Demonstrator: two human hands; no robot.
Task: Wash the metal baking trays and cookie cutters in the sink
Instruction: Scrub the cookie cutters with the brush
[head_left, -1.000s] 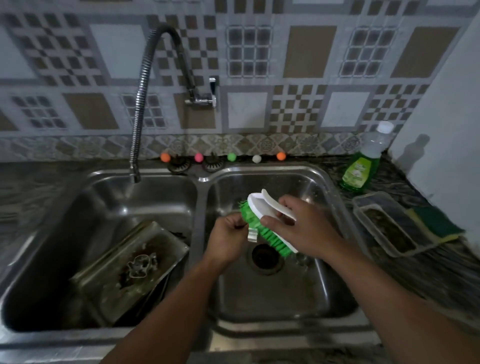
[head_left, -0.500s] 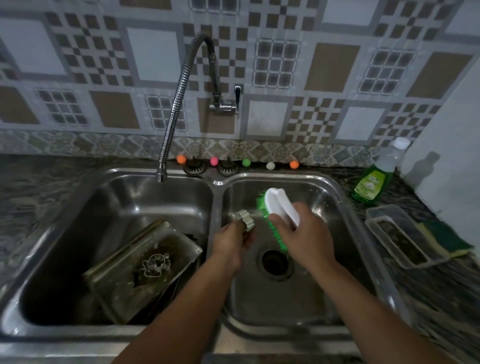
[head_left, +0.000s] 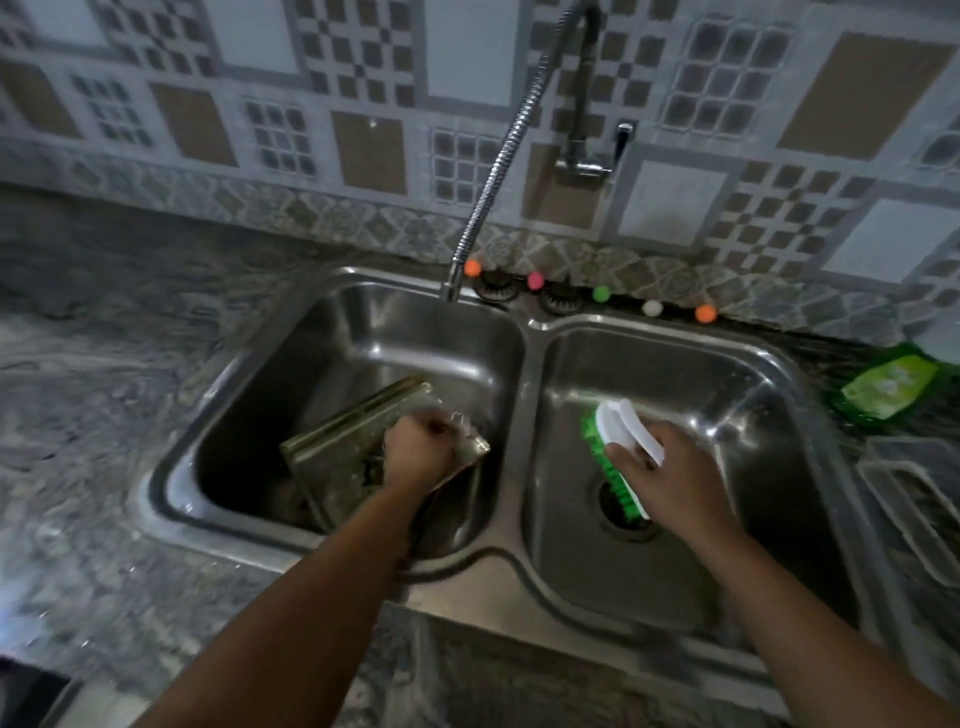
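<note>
Fingers (head_left: 431, 428) of left hand (head_left: 421, 452) curled on cookie cutter (head_left: 462, 420), now moved over left-basin tray (head_left: 337, 441) (scrub done?); right hand (head_left: 670, 467) grips brush (head_left: 613, 447).

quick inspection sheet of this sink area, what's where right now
surface: double steel sink set in a dark stone counter
job's things: baking tray tilted in the left basin; cookie cutter blurred, at the left hand
clutter: soap bottle, clear tub, coloured balls behind the sink
hands: left hand curled over the tray; right hand grips green brush over the right basin
cables: nothing seen
surroundings: faucet, patterned tile wall
</note>
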